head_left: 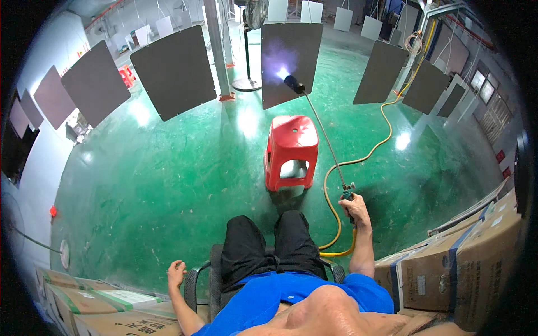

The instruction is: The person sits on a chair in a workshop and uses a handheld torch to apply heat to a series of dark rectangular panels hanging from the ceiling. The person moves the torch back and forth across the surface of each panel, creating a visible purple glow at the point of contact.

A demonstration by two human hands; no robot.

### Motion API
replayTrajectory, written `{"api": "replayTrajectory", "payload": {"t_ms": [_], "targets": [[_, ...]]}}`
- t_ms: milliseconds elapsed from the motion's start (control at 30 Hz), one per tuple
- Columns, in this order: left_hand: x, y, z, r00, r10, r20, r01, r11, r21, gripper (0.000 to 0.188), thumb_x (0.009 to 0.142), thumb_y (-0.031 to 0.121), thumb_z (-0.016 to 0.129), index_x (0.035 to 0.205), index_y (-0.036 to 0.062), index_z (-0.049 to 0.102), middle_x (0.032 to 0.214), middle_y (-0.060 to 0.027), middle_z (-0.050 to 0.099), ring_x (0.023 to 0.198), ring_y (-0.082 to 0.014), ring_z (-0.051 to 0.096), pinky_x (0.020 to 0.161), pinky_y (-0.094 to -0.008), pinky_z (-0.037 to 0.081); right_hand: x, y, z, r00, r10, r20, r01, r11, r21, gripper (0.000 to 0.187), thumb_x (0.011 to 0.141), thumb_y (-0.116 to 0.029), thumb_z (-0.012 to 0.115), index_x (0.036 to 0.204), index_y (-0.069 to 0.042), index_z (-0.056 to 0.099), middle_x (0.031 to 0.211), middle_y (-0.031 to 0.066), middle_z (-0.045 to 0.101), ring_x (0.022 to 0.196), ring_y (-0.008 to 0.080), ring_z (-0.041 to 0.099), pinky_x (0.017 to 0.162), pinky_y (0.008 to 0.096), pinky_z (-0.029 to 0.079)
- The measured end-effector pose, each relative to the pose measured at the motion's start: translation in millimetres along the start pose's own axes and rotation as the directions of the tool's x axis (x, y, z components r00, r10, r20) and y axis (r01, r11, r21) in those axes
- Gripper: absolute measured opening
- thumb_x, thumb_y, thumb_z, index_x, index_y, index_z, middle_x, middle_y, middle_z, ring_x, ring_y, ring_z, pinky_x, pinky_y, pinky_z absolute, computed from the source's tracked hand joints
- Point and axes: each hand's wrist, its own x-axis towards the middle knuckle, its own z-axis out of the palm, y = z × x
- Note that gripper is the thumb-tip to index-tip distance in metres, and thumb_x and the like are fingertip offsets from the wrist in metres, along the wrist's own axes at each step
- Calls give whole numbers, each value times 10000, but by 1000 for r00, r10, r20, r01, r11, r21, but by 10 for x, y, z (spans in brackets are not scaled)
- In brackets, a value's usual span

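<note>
My right hand (355,208) is closed round the green handle of a long gas torch (325,136). Its thin metal tube runs forward to a black nozzle, where a bluish-white flame meets a dark grey hanging panel (291,56). From the handle's lower end a yellow hose (371,154) trails off. My left hand (177,273) hovers beside the chair's left armrest (191,288), fingers loosely bent and apart, holding nothing. Between my knees and the panel stands a red plastic stool (292,151).
More dark panels (175,73) hang in a row to the left and right. A metal post (217,50) and a standing fan (247,56) are near the middle. Cardboard boxes (420,280) flank my chair on the right, with others (101,302) on the left. The floor is green.
</note>
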Motion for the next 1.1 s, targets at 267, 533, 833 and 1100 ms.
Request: {"api": "replayTrajectory", "payload": {"t_ms": [267, 533, 833, 1100], "targets": [[-450, 352, 232, 970, 243, -13, -233, 941, 246, 397, 850, 259, 697, 1138, -6, 628, 940, -136, 697, 842, -234, 668, 776, -356, 517, 187, 271, -1, 997, 60, -54, -65, 993, -98, 133, 746, -104, 708, 820, -35, 622, 584, -5, 523, 455, 103, 490, 413, 268, 379], [-520, 552, 312, 964, 267, 6, -249, 890, 381, 427, 808, 259, 730, 1125, -13, 639, 968, -183, 694, 927, -318, 663, 832, -397, 508, 477, 184, 49, 996, 29, -88, -27, 999, 22, 127, 735, -107, 712, 804, -61, 616, 602, -13, 532, 440, 108, 471, 425, 280, 361], [-492, 538, 318, 956, 294, 7, -280, 901, 332, 403, 799, 240, 734, 1093, -21, 647, 931, -175, 693, 872, -311, 668, 794, -398, 515, 460, -402, 156, 1000, -28, -14, 30, 981, 190, 130, 779, -91, 695, 864, -55, 603, 616, -28, 512, 454, 84, 469, 413, 247, 368], [-525, 569, 314, 942, 337, -7, -312, 880, 357, 389, 791, 237, 736, 1074, -18, 651, 917, -178, 693, 874, -324, 668, 790, -405, 513, 298, -716, 348, 994, -99, 55, 86, 974, 207, 162, 760, -108, 721, 867, -48, 615, 623, -27, 523, 466, 73, 482, 409, 232, 373]]}}
